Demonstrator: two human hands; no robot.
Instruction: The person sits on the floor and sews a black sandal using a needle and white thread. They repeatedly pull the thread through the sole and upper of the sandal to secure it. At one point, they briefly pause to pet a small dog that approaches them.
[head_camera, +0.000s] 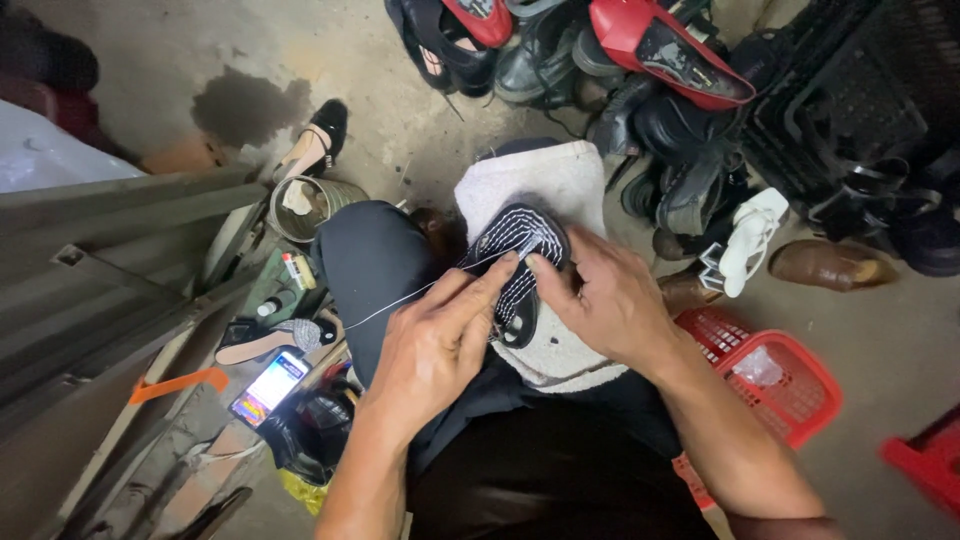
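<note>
A black shoe with white stitch lines (518, 240) lies sole-up on a white cloth (560, 180) spread over my knee. My left hand (440, 335) pinches something small at the shoe's edge, and a thin white thread (385, 305) runs from it to the left. My right hand (605, 300) grips the shoe from the right, thumb pressed on its sole next to the left fingertips. Whether a needle is in the left fingers cannot be made out.
A heap of shoes (640, 60) lies ahead, including a red heel (665, 45). A red plastic basket (790, 380) sits at right, a brown shoe (825, 265) beyond it. At left are a metal tin (300, 205), a lit phone (268, 387) and a sandal (275, 340).
</note>
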